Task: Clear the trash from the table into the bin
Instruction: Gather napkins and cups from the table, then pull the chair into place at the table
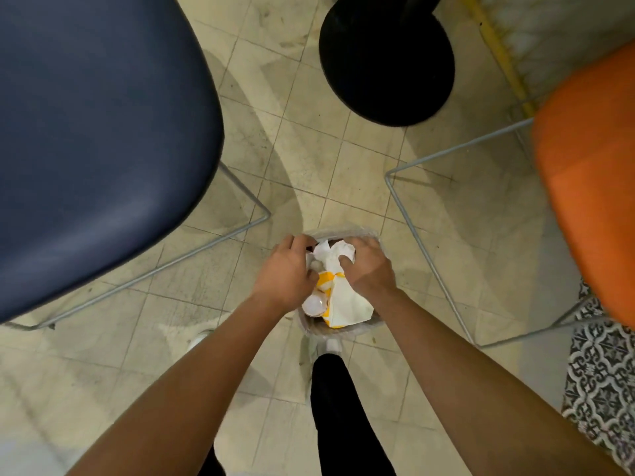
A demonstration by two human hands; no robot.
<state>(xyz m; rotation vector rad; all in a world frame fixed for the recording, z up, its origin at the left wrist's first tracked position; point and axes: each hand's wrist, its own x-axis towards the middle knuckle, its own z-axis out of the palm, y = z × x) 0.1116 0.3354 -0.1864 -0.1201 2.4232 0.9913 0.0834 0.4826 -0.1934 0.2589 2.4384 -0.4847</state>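
Head view: both hands are down at the bin (343,329), a small lined container standing on the tiled floor (343,159) between a navy chair (103,132) and an orange chair (591,187), with a black pedestal base (386,60) beyond it. The worktop itself is out of sight, so how much trash is left up there cannot be judged.

The left hand (287,273) has its grip curled over the near-left side of the load, fingers pressing into it. The right hand (369,266) has its grip bent round crumpled white paper (335,252), thumb on top; whether it pinches the paper or only pushes it down is unclear. Under the hands lie a yellow-and-white wrapper (350,304) and a round white lid or cup (313,306), both heaped at or above the rim.

The bin looks full to the brim. If the hands let go without packing the load tighter, the springy paper could rebound and spill onto the floor. Pressing unevenly on one side could tip so light a bin, or tear its thin liner.
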